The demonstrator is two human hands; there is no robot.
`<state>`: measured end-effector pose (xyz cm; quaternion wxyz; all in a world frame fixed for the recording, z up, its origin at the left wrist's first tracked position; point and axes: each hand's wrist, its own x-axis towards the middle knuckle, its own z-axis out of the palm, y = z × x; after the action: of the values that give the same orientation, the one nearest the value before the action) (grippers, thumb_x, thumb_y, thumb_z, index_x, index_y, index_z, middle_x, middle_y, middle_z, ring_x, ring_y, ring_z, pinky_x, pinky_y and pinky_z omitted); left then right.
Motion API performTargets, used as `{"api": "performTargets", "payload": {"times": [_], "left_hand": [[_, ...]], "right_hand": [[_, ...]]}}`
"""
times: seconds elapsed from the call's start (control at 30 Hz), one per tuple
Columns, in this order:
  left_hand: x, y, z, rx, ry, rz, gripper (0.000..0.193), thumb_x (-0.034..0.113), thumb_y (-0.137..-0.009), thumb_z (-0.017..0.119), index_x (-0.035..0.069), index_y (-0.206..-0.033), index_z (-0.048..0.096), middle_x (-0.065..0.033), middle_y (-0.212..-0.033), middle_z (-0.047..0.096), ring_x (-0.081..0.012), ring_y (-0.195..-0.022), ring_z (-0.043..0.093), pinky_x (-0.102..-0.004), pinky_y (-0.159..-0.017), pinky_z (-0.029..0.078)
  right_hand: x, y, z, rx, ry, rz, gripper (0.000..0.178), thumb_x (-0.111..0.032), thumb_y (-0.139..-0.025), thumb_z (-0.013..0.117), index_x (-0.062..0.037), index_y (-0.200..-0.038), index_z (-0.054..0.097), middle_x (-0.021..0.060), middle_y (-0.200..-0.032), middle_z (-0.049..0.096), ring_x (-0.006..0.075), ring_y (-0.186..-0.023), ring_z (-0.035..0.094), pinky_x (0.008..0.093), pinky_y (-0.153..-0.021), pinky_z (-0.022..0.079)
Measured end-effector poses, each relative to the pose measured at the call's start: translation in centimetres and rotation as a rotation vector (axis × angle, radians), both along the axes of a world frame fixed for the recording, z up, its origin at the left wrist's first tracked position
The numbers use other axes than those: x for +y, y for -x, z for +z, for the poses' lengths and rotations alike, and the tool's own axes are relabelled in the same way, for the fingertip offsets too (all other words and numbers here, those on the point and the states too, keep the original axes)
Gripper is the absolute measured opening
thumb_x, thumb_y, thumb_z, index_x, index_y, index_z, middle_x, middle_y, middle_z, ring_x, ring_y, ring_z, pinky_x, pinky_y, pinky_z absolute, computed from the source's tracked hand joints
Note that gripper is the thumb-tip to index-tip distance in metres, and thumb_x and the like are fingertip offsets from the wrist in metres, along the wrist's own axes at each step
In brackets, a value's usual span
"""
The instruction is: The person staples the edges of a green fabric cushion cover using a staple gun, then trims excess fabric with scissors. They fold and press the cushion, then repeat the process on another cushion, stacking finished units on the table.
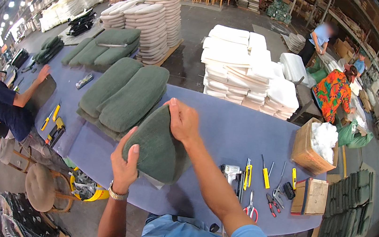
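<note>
Between my two hands a dark green fabric-covered seat cushion (pixel 155 147) is held up at a tilt over the blue-grey table (pixel 215 140). My left hand (pixel 126 160) grips its left edge, the thumb lying on the fabric. At the top corner, my right hand (pixel 183 120) pinches the cover's edge with thumb and fingers. Just beyond, a stack of green cushions (pixel 128 94) rests on the table, close to the held one. Part of the held cushion's underside is hidden.
To the right lie a staple gun (pixel 231 173), a yellow cutter (pixel 248 174), a screwdriver (pixel 265 172), scissors (pixel 250 209) and pliers (pixel 274 202). A box of white stuffing (pixel 316 148) stands at the right edge. White foam pads (pixel 238 67) are piled beyond. A co-worker (pixel 5 100) works at left.
</note>
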<state>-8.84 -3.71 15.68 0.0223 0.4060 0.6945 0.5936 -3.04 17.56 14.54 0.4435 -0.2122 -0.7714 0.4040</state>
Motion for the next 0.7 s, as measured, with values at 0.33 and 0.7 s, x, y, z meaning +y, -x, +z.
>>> {"api": "performTargets", "payload": {"times": [0.33, 0.7], "left_hand": [[-9.2, 0.9, -4.0, -0.165, -0.055, 0.084, 0.065, 0.041, -0.1, 0.06, -0.01, -0.14, 0.057, -0.0215, -0.134, 0.065, -0.0299, -0.125, 0.061, -0.0419, -0.108, 0.044], [-20.3, -1.5, -5.4, -0.336, 0.075, 0.17, 0.071, 0.054, -0.091, 0.076, -0.007, -0.127, 0.066, -0.0082, -0.107, 0.07, -0.0175, -0.095, 0.063, -0.0332, -0.085, 0.049]], "right_hand": [[-2.1, -2.4, -15.4, -0.034, 0.303, -0.065, 0.05, -0.034, -0.109, 0.037, 0.0009, -0.093, 0.069, 0.0225, -0.083, 0.067, 0.0398, -0.08, 0.064, 0.0456, -0.076, 0.049], [-2.7, -8.2, -25.0, 0.013, 0.606, -0.025, 0.046, -0.033, -0.108, 0.041, -0.0008, -0.096, 0.071, 0.0107, -0.087, 0.072, 0.0248, -0.084, 0.066, 0.0382, -0.082, 0.05]]}}
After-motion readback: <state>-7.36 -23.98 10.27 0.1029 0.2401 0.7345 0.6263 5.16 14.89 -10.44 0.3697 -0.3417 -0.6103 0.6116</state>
